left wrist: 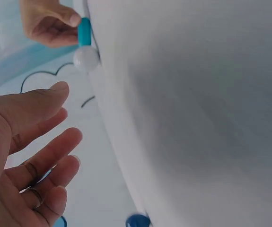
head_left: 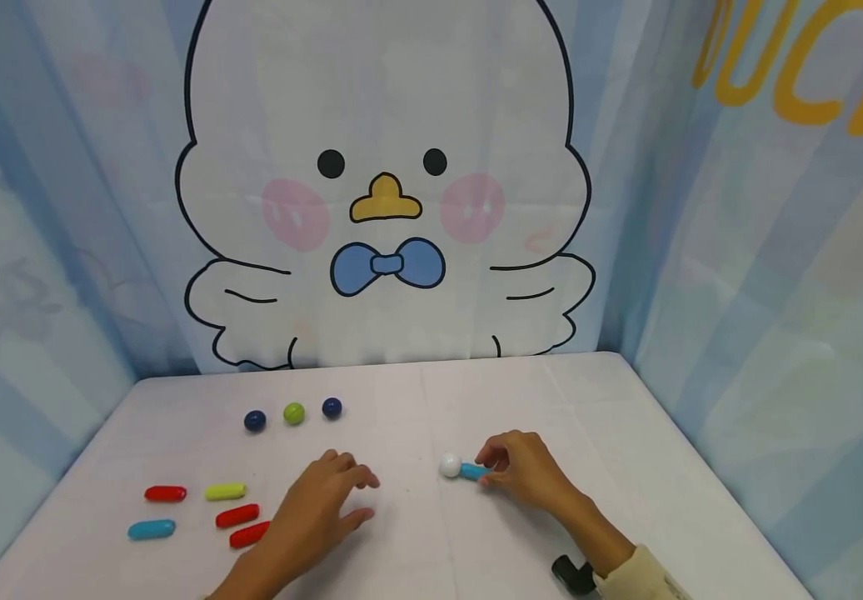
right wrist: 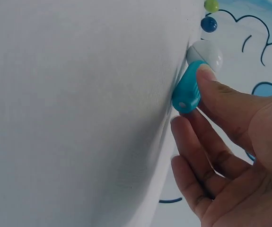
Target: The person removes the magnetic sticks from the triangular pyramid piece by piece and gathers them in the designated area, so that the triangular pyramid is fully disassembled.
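My right hand (head_left: 525, 471) pinches a short blue stick (right wrist: 188, 90) between thumb and fingers, low over the white table. A white ball (head_left: 450, 465) sits against the stick's far end, on the side toward my left hand; whether the two are joined I cannot tell. To the left, my left hand (head_left: 319, 508) hovers with fingers loosely spread and nothing between them. In the left wrist view, the white ball (left wrist: 86, 58) and blue stick (left wrist: 84, 32) appear beyond my left fingertips, with the other hand on the stick.
A green ball (head_left: 293, 413) lies between two dark blue balls (head_left: 255, 421) at the back left. Several red sticks (head_left: 237, 516), a yellow-green stick (head_left: 225, 492) and another blue stick (head_left: 152, 530) lie front left. A dark object (head_left: 572, 575) shows by my right wrist. Printed curtains (head_left: 386, 317) hang behind.
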### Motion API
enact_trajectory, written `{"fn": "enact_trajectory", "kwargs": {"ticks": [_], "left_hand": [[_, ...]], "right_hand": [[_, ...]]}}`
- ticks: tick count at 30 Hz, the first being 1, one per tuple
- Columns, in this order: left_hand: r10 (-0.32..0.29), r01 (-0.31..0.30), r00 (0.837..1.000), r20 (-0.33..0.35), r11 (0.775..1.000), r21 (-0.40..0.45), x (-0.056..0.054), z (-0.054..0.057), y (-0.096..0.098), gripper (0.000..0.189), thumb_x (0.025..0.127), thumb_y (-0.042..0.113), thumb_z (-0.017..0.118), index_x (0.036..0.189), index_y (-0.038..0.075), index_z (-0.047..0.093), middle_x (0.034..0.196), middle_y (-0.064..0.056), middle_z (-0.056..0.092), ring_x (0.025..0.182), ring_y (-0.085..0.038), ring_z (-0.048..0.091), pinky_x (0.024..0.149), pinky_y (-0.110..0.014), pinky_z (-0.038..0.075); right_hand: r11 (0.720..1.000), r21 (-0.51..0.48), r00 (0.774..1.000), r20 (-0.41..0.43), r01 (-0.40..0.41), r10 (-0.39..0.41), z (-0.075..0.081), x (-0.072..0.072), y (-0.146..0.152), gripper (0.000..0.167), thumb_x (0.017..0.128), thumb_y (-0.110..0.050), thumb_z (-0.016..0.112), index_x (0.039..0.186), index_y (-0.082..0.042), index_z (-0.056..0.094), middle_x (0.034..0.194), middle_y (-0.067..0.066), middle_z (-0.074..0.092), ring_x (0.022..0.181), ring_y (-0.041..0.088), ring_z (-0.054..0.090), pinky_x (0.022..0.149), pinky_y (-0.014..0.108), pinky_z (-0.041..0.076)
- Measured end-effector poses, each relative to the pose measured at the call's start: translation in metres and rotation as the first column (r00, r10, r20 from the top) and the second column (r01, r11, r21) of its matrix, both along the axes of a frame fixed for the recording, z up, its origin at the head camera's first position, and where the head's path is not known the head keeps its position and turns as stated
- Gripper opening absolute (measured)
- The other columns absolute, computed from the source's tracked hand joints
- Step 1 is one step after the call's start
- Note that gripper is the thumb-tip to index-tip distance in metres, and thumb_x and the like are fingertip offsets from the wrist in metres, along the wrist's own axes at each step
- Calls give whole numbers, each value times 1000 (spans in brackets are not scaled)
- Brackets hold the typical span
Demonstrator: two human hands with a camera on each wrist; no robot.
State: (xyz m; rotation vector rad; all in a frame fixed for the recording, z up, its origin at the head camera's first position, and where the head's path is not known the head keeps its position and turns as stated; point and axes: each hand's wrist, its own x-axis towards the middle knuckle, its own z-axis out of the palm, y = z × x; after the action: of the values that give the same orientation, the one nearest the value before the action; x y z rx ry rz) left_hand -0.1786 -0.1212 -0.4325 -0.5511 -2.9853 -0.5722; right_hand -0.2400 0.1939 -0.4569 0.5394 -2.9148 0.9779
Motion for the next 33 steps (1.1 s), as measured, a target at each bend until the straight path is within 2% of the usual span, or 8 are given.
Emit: {"fn": "enact_trajectory", "kwargs": {"ticks": [4, 10, 14, 17, 21, 26, 29, 33], "left_hand": [[-83, 84, 996, -28, 996, 40, -18, -5, 27, 35, 85, 26, 91, 116, 20, 77, 99, 5, 71, 91, -9, 56, 83, -32, 57], [-158, 161, 987, -33, 980, 116, -45, -15, 66, 40, 89, 26, 88, 125, 17, 73, 110, 0, 73, 102, -15, 62, 89, -37, 58], [-201, 208, 978, -60, 969, 133, -58, -21, 87, 38, 88, 23, 89, 122, 14, 74, 109, -2, 73, 102, -18, 65, 89, -38, 59], [-220, 230, 971, -95, 966, 116, -65, -25, 96, 31, 87, 19, 89, 114, 13, 77, 102, -2, 72, 95, -17, 66, 84, -34, 58], [-210, 224, 969, -126, 968, 110, -71, -28, 103, 22, 86, 16, 90, 104, 12, 78, 93, -2, 68, 85, -15, 64, 76, -29, 56], [-155, 173, 975, -159, 979, 111, -73, -31, 104, 23, 83, 19, 91, 98, 12, 75, 89, -2, 66, 78, -14, 62, 67, -27, 52], [-120, 140, 979, -167, 983, 114, -74, -31, 101, 25, 83, 21, 92, 98, 12, 75, 90, -2, 66, 78, -14, 61, 68, -28, 52], [-88, 109, 985, -148, 984, 139, -79, -27, 88, 23, 86, 20, 90, 103, 13, 77, 96, -2, 71, 85, -14, 63, 76, -33, 56]], "right_hand": [[1000, -3, 1000, 9, -17, 17, -2, 0, 2, 20, 78, -10, 93, 91, -16, 79, 86, -6, 73, 80, 9, 61, 73, 21, 50], [999, -5, 999, -6, -40, 40, -3, -1, 1, 19, 80, -9, 92, 91, -16, 79, 87, -7, 73, 80, 8, 62, 74, 20, 51], [998, -10, 998, -23, -66, 66, -3, -2, 0, 17, 81, -7, 91, 91, -15, 79, 87, -6, 73, 79, 4, 64, 73, 20, 53], [997, -11, 996, -33, -79, 78, -3, -3, -2, 16, 82, -7, 91, 90, -14, 80, 86, -6, 74, 77, 2, 64, 73, 21, 53], [997, -1, 996, -45, -81, 81, -4, -3, -2, 14, 82, -8, 90, 90, -15, 80, 85, -8, 75, 76, 0, 64, 73, 21, 52], [997, 9, 996, -43, -71, 72, -4, -3, -4, 13, 83, -9, 90, 90, -15, 80, 84, -9, 75, 76, 0, 63, 73, 21, 52], [998, 16, 998, -37, -58, 59, -5, -3, -5, 13, 83, -10, 90, 91, -14, 80, 84, -9, 74, 76, 1, 63, 73, 21, 52], [999, 27, 999, -29, -42, 42, -6, -3, -6, 14, 83, -10, 90, 92, -14, 80, 85, -8, 74, 76, 2, 62, 72, 21, 52]]}}
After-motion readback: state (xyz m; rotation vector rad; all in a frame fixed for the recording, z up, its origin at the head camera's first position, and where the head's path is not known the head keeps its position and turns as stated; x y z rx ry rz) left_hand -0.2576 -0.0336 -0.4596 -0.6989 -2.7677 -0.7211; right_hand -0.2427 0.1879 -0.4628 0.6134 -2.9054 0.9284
